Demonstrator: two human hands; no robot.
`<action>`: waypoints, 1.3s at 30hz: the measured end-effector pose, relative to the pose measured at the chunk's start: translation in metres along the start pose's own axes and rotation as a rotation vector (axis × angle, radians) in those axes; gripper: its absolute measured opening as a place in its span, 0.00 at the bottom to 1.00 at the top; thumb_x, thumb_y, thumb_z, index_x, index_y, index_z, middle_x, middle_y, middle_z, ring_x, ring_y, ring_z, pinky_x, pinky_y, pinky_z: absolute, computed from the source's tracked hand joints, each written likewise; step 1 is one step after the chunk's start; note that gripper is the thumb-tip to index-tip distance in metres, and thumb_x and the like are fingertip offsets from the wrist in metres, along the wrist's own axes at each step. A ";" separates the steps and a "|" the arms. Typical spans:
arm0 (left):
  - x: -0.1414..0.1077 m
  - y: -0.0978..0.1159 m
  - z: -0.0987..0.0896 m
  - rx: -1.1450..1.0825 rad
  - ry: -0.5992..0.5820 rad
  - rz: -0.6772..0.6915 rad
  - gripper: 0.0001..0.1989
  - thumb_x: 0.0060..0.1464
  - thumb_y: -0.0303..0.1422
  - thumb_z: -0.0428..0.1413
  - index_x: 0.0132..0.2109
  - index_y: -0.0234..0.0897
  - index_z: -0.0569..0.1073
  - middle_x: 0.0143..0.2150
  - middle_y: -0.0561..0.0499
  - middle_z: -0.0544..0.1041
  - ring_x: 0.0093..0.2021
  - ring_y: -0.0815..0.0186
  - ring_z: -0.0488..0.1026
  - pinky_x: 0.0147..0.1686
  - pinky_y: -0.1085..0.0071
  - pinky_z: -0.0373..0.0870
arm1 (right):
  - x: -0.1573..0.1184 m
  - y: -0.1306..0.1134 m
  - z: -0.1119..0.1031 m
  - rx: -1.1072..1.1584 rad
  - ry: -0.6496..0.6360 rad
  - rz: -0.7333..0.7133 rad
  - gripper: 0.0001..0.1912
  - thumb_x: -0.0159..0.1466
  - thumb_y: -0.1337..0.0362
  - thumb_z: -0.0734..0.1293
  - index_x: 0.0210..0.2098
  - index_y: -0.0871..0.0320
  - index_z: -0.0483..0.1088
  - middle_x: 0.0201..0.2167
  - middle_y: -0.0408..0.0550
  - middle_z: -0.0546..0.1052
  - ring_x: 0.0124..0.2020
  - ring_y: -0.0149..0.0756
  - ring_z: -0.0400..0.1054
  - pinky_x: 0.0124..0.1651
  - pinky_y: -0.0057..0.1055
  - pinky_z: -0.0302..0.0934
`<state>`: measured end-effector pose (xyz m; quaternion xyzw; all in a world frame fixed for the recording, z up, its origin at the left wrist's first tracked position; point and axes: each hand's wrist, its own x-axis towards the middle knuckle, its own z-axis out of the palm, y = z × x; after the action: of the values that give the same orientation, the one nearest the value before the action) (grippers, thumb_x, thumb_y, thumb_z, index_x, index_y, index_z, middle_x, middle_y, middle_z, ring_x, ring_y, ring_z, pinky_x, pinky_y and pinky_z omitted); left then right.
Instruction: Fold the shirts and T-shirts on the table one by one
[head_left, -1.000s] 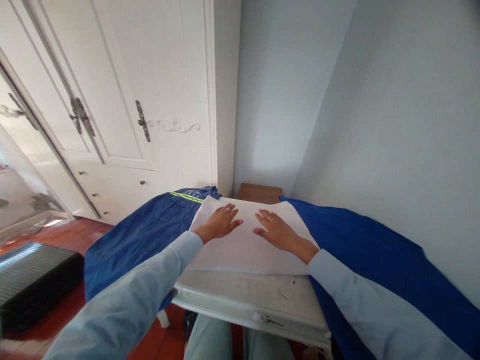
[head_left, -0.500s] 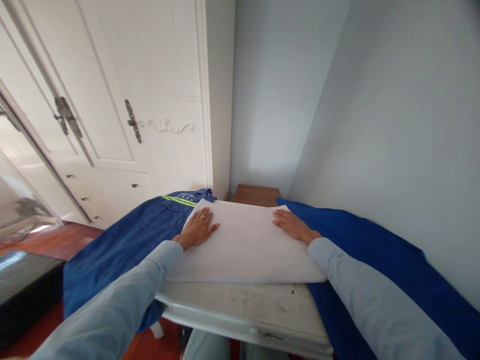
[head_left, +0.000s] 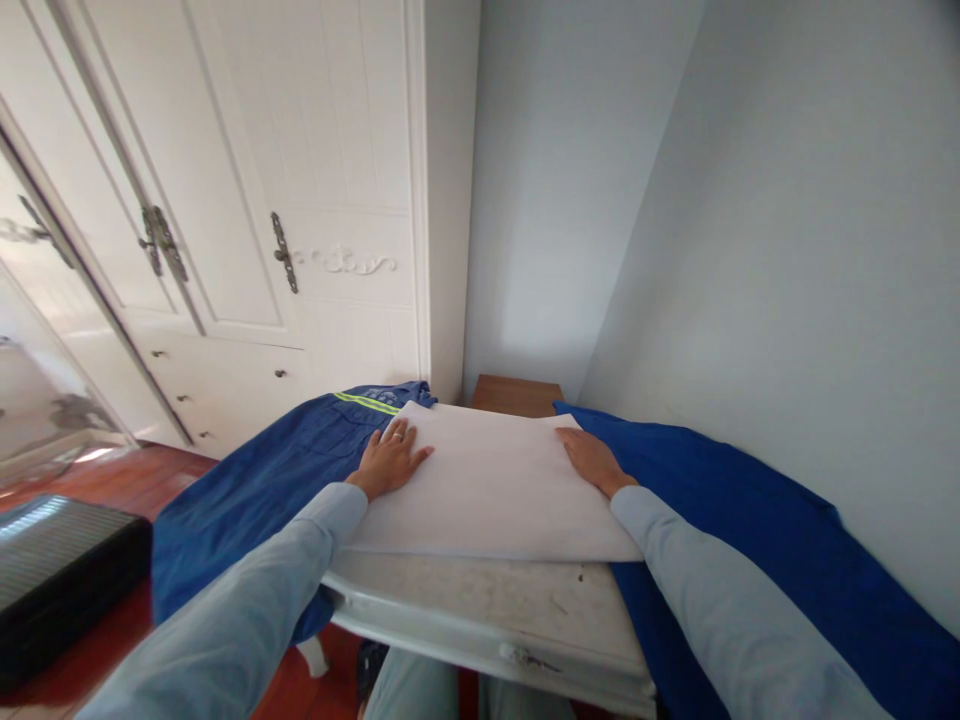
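A smooth white sheet-like piece (head_left: pixel 491 490) lies flat over the far part of a worn white table (head_left: pixel 487 595). My left hand (head_left: pixel 390 461) rests palm down on its left side, fingers apart, with a ring on one finger. On the right edge lies my right hand (head_left: pixel 592 460), flat and with fingers stretched out. Dark blue clothing with a yellow-green stripe (head_left: pixel 277 490) hangs over the table's left side. A brighter blue cloth (head_left: pixel 735 510) spreads out on the right, partly under the white piece.
A white wardrobe (head_left: pixel 352 150) with metal handles stands at the back left. Behind the table is a brown wooden surface (head_left: pixel 517 395) against the grey wall (head_left: pixel 810 250). A black ribbed case (head_left: pixel 67 560) is on the red floor at the left.
The view has turned slightly left. My left hand has slid a little toward me on the white piece, and my right hand has moved slightly outward to its right edge.
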<state>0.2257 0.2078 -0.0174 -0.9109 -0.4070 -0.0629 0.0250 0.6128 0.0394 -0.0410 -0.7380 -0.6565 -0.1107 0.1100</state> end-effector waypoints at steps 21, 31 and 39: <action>-0.129 -0.053 -0.041 -0.135 0.028 0.358 0.35 0.66 0.46 0.48 0.72 0.33 0.51 0.74 0.40 0.49 0.74 0.57 0.43 0.70 0.57 0.47 | -0.004 -0.007 -0.010 -0.050 0.011 -0.004 0.17 0.67 0.74 0.60 0.49 0.63 0.77 0.52 0.59 0.78 0.56 0.44 0.72 0.61 0.38 0.64; -0.169 -0.067 -0.043 -0.245 0.053 0.107 0.17 0.60 0.45 0.53 0.50 0.44 0.79 0.66 0.47 0.69 0.68 0.54 0.61 0.66 0.58 0.57 | -0.005 -0.010 -0.014 -0.034 0.018 0.006 0.16 0.69 0.72 0.58 0.42 0.62 0.78 0.48 0.59 0.80 0.52 0.44 0.74 0.58 0.37 0.64; -0.162 -0.049 -0.040 -0.385 0.074 0.015 0.16 0.59 0.44 0.50 0.38 0.42 0.80 0.60 0.47 0.75 0.62 0.55 0.68 0.63 0.61 0.62 | -0.006 -0.009 -0.012 -0.020 0.025 0.022 0.15 0.69 0.71 0.58 0.40 0.59 0.78 0.46 0.57 0.81 0.50 0.45 0.74 0.56 0.38 0.65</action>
<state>0.0781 0.1173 0.0003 -0.8990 -0.3793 -0.1730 -0.1342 0.6030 0.0312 -0.0309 -0.7447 -0.6459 -0.1253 0.1118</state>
